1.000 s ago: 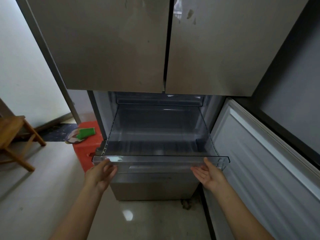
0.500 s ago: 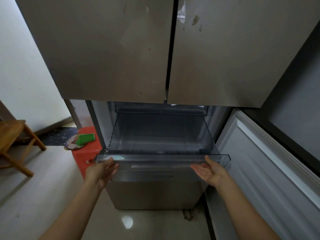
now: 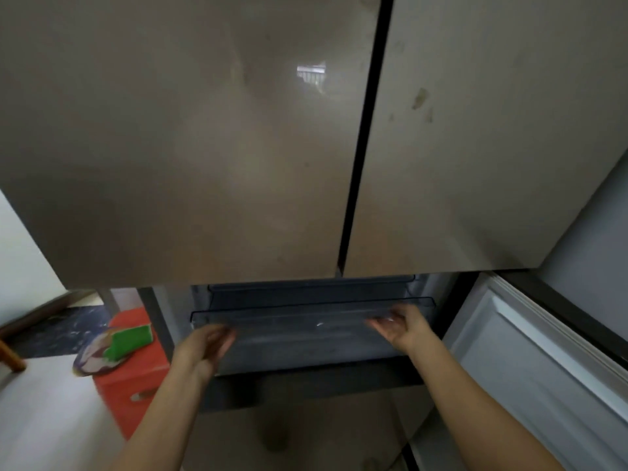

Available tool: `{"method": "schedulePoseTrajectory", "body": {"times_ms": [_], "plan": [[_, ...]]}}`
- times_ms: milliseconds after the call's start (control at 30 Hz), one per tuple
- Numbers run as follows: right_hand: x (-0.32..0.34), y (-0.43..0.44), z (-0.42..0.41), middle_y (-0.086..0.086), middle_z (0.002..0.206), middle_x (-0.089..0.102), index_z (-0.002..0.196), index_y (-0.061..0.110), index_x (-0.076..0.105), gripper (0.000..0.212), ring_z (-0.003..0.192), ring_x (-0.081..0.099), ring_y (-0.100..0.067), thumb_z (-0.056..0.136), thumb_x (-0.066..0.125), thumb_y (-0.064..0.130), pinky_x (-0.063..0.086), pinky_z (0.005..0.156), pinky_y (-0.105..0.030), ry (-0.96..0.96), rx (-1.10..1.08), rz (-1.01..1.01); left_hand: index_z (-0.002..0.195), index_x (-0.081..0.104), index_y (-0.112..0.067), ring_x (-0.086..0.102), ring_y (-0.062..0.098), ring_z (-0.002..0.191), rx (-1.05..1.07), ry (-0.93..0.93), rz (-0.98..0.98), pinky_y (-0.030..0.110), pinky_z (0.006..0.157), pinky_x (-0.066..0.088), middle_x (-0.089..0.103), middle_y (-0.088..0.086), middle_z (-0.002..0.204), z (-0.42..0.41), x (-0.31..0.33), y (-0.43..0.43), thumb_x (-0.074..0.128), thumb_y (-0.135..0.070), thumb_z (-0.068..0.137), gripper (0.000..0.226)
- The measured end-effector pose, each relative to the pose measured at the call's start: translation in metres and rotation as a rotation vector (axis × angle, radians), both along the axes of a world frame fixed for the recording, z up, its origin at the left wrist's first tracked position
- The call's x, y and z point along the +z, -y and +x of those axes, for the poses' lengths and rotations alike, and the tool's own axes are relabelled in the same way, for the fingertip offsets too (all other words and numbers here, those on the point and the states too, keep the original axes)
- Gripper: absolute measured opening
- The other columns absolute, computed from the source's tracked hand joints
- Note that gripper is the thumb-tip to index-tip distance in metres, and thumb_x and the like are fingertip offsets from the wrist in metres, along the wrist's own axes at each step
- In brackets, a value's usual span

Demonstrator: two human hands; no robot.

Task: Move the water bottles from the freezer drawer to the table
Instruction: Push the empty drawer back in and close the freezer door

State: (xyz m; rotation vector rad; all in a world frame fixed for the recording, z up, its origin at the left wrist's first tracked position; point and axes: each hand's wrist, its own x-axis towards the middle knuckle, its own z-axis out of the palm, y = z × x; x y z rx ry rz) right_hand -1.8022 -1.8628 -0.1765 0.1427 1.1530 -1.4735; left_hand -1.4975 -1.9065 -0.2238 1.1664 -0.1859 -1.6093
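Far on the left a brown chair leg [image 3: 10,358] stands on the floor. Next to it is a red stool [image 3: 136,379] with a plate [image 3: 90,360] and a green thing [image 3: 131,339] on top, close by the fridge but out of your way. Your left hand [image 3: 204,345] lies flat on the left end of the drawer [image 3: 299,321]. Its fingers look straight and hold nothing, though the hand is blurry. The drawer is see-through and sticks out only a little under the two big doors [image 3: 204,130]. You can see no bottles in the bit that shows. Most of its inside is hidden under those doors, and the table is not in view, so you cannot tell where the bottles are. Your right hand [image 3: 399,329] is flat on the right end, thumb up by the rim, fingers straight on the front, holding nothing. One hand sits at each end, I think, so the drawer slides straight and does not jam. Flat hands are good for pushing, so it looks like you are sliding it shut. On the right the white freezer door [image 3: 543,368] hangs wide open, which gives the drawer room.
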Motion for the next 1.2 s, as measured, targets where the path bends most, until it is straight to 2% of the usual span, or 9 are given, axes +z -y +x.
{"method": "schedulePoseTrajectory", "body": {"times_ms": [100, 167, 367, 467, 533, 633, 733, 900, 1200], "plan": [[0.001, 0.022, 0.006, -0.026, 0.148, 0.023, 0.109, -0.004, 0.047, 0.023, 0.134, 0.025, -0.047, 0.100, 0.036, 0.013, 0.022, 0.104, -0.059, 0.022, -0.074, -0.046, 0.080, 0.051, 0.000, 0.065, 0.020, 0.047, -0.022, -0.073, -0.054, 0.024, 0.053, 0.056, 0.065, 0.011, 0.051, -0.001, 0.004, 0.021, 0.034, 0.008, 0.092, 0.023], [-0.002, 0.033, 0.009, -0.028, 0.148, 0.023, 0.103, 0.000, 0.049, 0.019, 0.133, 0.027, -0.047, 0.099, 0.038, 0.015, 0.027, 0.102, -0.060, 0.030, -0.101, -0.094, 0.079, 0.050, 0.000, 0.060, 0.026, 0.069, 0.012, -0.120, -0.094, 0.033, 0.071, 0.058, 0.061, 0.018, 0.070, -0.002, 0.004, 0.034, 0.031, 0.012, 0.090, 0.025], [-0.009, 0.050, 0.010, -0.028, 0.145, 0.024, 0.078, 0.005, 0.046, 0.018, 0.133, 0.025, -0.047, 0.093, 0.035, 0.003, 0.030, 0.105, -0.059, 0.046, -0.146, -0.182, 0.030, 0.049, -0.014, 0.044, 0.018, 0.065, 0.062, -0.213, -0.214, 0.041, 0.083, 0.053, 0.048, 0.003, 0.039, -0.014, 0.007, 0.043, 0.026, 0.018, 0.078, 0.062], [-0.014, 0.050, 0.009, -0.028, 0.142, 0.031, 0.091, -0.002, 0.053, 0.019, 0.129, 0.032, -0.046, 0.092, 0.034, 0.000, 0.038, 0.099, -0.056, 0.013, -0.123, -0.189, 0.060, 0.052, -0.010, 0.050, 0.021, 0.075, 0.010, -0.216, -0.211, 0.032, 0.072, 0.056, 0.053, 0.008, 0.068, -0.016, 0.003, 0.036, 0.035, 0.014, 0.070, 0.031], [-0.010, 0.047, 0.016, -0.026, 0.135, 0.038, 0.076, 0.002, 0.047, 0.020, 0.118, 0.042, -0.045, 0.093, 0.036, 0.002, 0.052, 0.079, -0.046, -0.059, -0.083, -0.142, 0.078, 0.050, -0.010, 0.053, 0.021, 0.080, -0.076, -0.082, -0.167, 0.034, 0.080, 0.051, 0.053, 0.010, 0.083, -0.021, -0.001, 0.030, 0.034, 0.008, 0.086, 0.025], [0.002, 0.030, 0.024, -0.022, 0.103, 0.051, 0.083, 0.004, 0.048, 0.015, 0.085, 0.055, -0.037, 0.095, 0.040, 0.008, 0.051, 0.051, -0.035, -0.291, 0.075, -0.027, 0.093, 0.054, -0.007, 0.054, 0.021, 0.080, -0.320, 0.162, -0.124, 0.034, 0.077, 0.044, 0.056, 0.010, 0.088, -0.036, -0.003, 0.016, 0.038, -0.003, 0.094, 0.017], [0.013, -0.002, 0.015, -0.010, 0.087, 0.055, 0.103, 0.009, 0.051, 0.011, 0.075, 0.056, -0.022, 0.094, 0.044, 0.011, 0.046, 0.066, -0.031, -0.596, 0.266, 0.030, 0.094, 0.058, -0.008, 0.056, 0.023, 0.089, -0.587, 0.375, -0.210, 0.035, 0.073, 0.044, 0.059, 0.009, 0.096, -0.049, 0.001, 0.007, 0.040, -0.010, 0.095, 0.018], [0.054, -0.083, -0.016, -0.004, 0.095, 0.064, 0.096, 0.017, 0.058, 0.016, 0.080, 0.064, -0.015, 0.094, 0.043, 0.009, 0.047, 0.076, -0.025, -1.069, 0.590, 0.118, 0.109, 0.057, -0.011, 0.053, 0.023, 0.103, -0.896, 0.636, -0.422, 0.034, 0.086, 0.040, 0.059, 0.008, 0.105, -0.080, 0.021, -0.004, 0.040, -0.013, 0.096, 0.022], [0.135, -0.220, -0.079, -0.010, 0.104, 0.065, 0.107, 0.009, 0.064, 0.020, 0.093, 0.057, -0.019, 0.088, 0.058, 0.010, 0.039, 0.082, -0.024, -1.785, 0.211, 0.292, 0.110, 0.060, -0.008, 0.050, 0.017, 0.101, -0.942, 0.901, -0.712, 0.030, 0.091, 0.036, 0.057, 0.007, 0.110, -0.106, 0.043, -0.050, 0.049, -0.013, 0.092, 0.021]]}}
